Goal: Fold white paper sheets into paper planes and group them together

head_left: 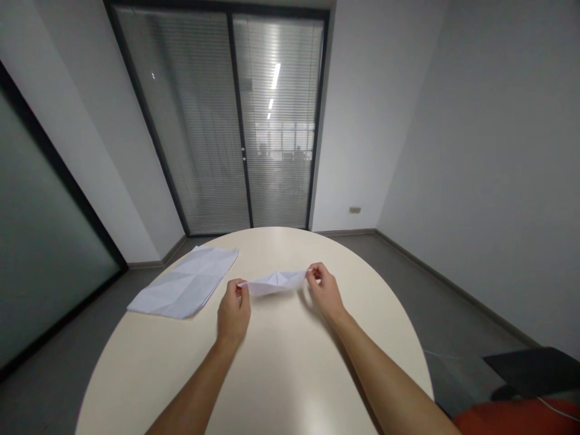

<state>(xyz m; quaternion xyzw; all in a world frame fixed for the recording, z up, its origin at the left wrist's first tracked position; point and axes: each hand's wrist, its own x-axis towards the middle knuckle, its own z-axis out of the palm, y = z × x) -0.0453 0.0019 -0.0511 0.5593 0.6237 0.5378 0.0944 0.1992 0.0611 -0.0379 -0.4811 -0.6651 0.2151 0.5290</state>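
Note:
A folded white paper boat (pixel 276 283) is stretched between my two hands, just above the table, with a small peak standing up in its middle. My left hand (pixel 234 311) pinches its left tip between thumb and fingers. The opposite tip is pinched by my right hand (pixel 325 289), fingers closed on it. Under the paper, a soft shadow falls on the round cream table (pixel 281 362). To the left of my left hand lies a stack of white paper sheets (pixel 190 281), the top one marked with crease lines.
Beyond the table's far edge stand glass panels with blinds (pixel 281 151) in a dark frame. At lower right are a black flat object (pixel 534 370) and something red (pixel 521 417) with a thin cable across it. White walls close in both sides.

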